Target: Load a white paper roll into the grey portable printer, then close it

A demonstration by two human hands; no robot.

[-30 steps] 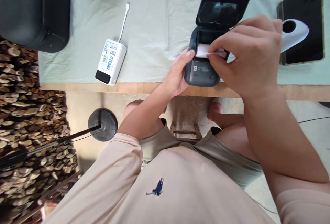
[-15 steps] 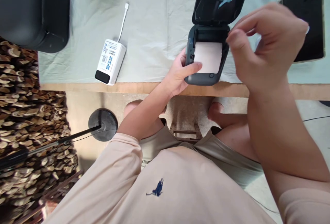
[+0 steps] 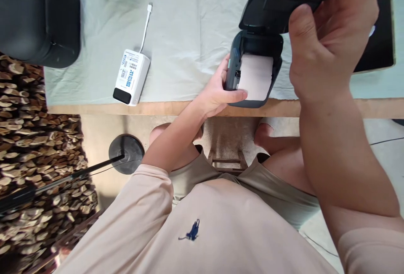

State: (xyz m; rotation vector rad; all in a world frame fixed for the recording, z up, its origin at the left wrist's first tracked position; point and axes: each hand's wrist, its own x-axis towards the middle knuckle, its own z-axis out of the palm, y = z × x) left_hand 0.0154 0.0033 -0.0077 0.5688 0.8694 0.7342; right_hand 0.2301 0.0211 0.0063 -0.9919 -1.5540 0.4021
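Observation:
A dark grey label printer (image 3: 232, 70) has its hinged lid (image 3: 284, 6) raised, showing a white paper roll (image 3: 257, 76) inside the body. My left hand (image 3: 221, 91) is closed around the printer's left side, its thumb lying over the rim by the lower end of the paper. At the lid's right edge, my right hand (image 3: 328, 42) grips with its thumb on the inner side. Most of its other fingers are hidden behind the lid and the hand itself.
A white power bank (image 3: 131, 78) with a short cable lies left on the cloth-covered table (image 3: 170, 34). A black case (image 3: 63, 21) stands at the far left. Partly behind my right hand is a tablet (image 3: 383, 34). The table's wooden edge (image 3: 158, 108) runs near my knees.
My right hand has moved up from beside the printer and taken hold of the lid, which is now tilted further forward. The left hand keeps its hold, and the printer body has tipped slightly.

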